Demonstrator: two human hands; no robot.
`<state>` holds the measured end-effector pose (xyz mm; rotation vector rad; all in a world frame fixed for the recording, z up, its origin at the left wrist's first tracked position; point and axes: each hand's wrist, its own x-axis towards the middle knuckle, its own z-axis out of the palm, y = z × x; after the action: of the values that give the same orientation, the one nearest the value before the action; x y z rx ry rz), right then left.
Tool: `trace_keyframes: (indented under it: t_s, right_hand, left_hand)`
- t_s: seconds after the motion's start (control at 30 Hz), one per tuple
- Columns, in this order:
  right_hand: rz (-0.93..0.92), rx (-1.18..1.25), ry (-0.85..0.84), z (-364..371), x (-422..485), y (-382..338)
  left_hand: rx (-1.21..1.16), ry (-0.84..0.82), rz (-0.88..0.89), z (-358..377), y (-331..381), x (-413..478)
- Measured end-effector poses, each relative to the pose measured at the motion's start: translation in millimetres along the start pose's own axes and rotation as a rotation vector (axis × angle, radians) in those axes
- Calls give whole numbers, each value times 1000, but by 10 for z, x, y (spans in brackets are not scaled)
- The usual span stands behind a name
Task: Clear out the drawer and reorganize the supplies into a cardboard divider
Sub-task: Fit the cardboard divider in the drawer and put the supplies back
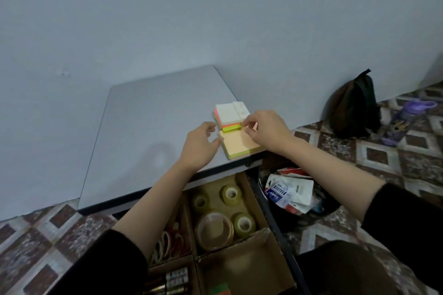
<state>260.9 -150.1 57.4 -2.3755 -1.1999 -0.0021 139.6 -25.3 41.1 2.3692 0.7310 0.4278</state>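
Observation:
Two stacks of sticky notes lie at the right front corner of the grey desk top (148, 132): an orange-topped pad (236, 145) at the edge and a white-topped multicolour stack (229, 116) just behind it. My left hand (200, 145) rests at the orange pad's left edge, fingers loosely curled. My right hand (266, 129) hovers over both stacks, thumb and forefinger close together by the white stack; whether they pinch anything is unclear. Below the desk, the open drawer holds a cardboard divider (259, 246) with tape rolls (226, 213), scissors (170, 239) and batteries (175, 280).
A black bin (299, 213) full of torn packaging stands right of the drawer. A dark backpack (353, 105) leans on the wall, with a purple bottle (407, 120) beside it on the patterned floor. The wall is right behind the desk.

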Motion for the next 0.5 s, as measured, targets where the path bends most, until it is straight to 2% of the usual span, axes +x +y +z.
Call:
trace_keyframes:
  t_s: [0.23, 0.5]
  right_hand:
    - [86, 2, -46, 143, 94, -11]
    - [154, 42, -36, 175, 138, -33]
  left_hand:
    - [-171, -30, -58, 10, -18, 254]
    - [-99, -33, 5, 82, -53, 277]
